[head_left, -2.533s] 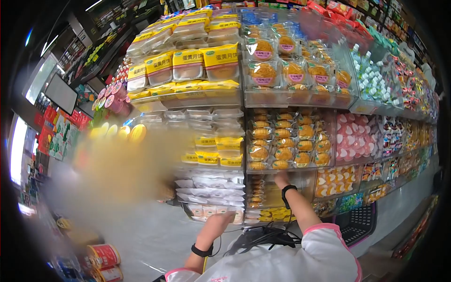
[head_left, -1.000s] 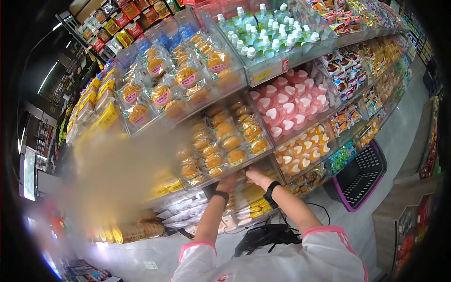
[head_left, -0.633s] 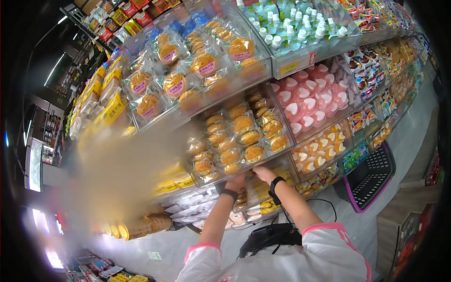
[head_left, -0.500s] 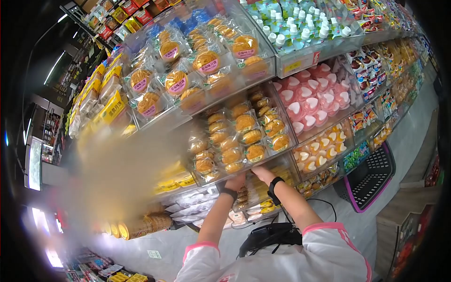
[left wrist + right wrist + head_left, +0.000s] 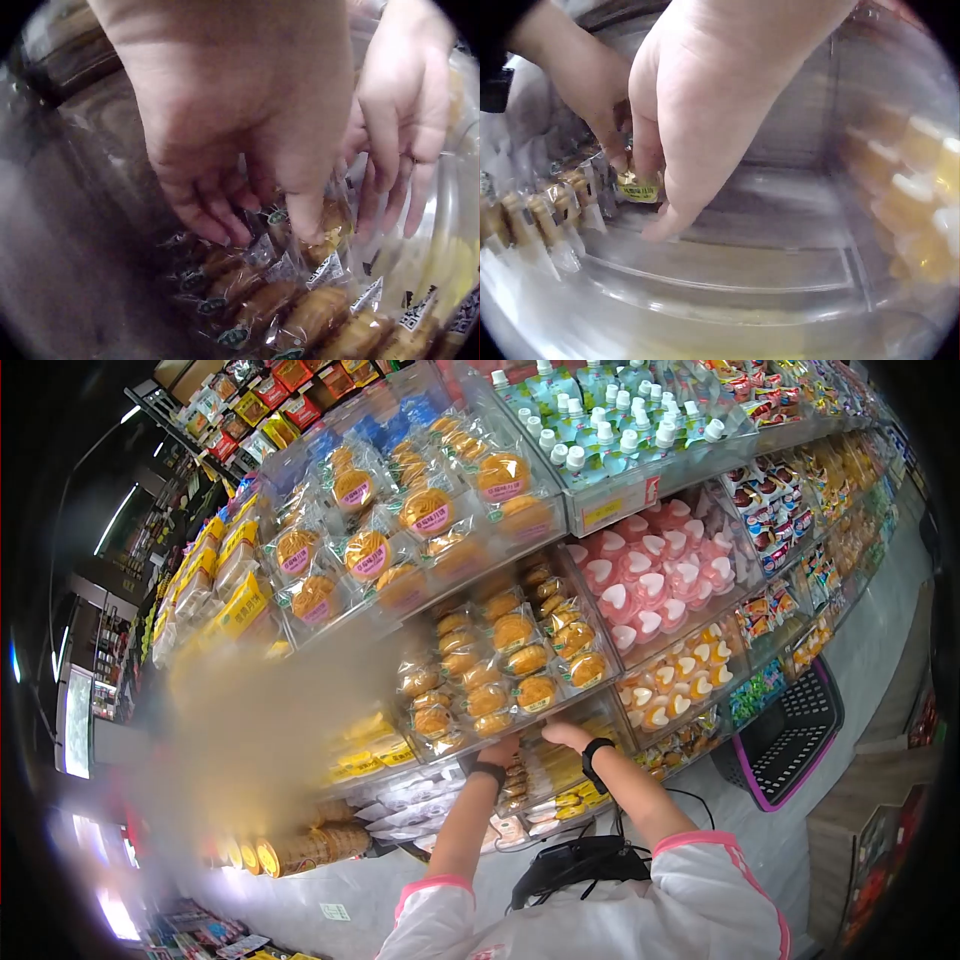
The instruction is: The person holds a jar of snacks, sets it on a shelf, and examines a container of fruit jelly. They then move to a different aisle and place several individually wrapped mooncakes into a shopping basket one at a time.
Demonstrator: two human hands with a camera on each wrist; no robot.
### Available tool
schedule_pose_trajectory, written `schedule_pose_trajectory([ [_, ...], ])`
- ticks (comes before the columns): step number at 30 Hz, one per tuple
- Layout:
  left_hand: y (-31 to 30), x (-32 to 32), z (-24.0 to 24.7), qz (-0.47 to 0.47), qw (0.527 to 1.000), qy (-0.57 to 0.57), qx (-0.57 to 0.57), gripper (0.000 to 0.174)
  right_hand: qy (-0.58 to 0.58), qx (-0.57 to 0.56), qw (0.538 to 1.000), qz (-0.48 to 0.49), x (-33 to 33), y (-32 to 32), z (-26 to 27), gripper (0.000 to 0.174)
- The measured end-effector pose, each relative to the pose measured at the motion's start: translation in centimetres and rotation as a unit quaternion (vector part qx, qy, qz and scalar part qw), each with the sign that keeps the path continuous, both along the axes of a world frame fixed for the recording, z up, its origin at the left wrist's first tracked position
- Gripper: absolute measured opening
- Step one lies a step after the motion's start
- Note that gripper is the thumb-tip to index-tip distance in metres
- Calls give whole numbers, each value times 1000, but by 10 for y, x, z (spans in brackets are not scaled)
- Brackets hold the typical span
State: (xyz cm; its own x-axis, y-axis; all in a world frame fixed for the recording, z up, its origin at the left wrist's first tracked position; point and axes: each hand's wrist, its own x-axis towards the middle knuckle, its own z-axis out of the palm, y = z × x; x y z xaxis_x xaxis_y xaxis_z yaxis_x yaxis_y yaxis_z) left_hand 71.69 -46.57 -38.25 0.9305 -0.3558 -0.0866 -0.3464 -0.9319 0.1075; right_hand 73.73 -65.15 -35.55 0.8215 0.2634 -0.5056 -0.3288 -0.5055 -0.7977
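Both hands are inside a low clear bin, partly under the shelf above. My left hand point(image 5: 503, 748) reaches over a row of small round pastries point(image 5: 311, 319) in clear wrappers, standing on edge. In the left wrist view its thumb and curled fingers pinch a wrapped pastry at the row's end. That wrapped pastry point(image 5: 639, 189) shows a yellow label in the right wrist view, partly hidden by fingers. My right hand point(image 5: 568, 735) is just beside it, fingers loosely extended downward, fingertips close to the pastry in the left wrist view point(image 5: 397, 112).
Above is a bin of wrapped pastries point(image 5: 512, 630). Pink heart-topped cups point(image 5: 660, 580) and orange heart-topped cups point(image 5: 670, 685) fill bins to the right. A black basket point(image 5: 790, 740) with a purple rim stands on the floor. A large blur covers the left of the head view.
The head view has turned toward the right. My left hand has gone from in front of the shelves into the bin beside my right hand. Lately, my right hand has shifted slightly right.
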Motion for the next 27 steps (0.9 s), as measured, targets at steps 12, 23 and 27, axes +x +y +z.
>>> schedule_pose_trajectory([
  [12,-48,-3,199,71,964,226,-124,35,-74,131,968,198,-49,-101,129,33],
  [23,-36,-134,228,-5,885,412,-215,35,68,63,893,441,-147,-180,225,69],
  [27,-33,-181,181,15,898,424,-120,31,58,140,885,440,-150,-207,201,69],
])
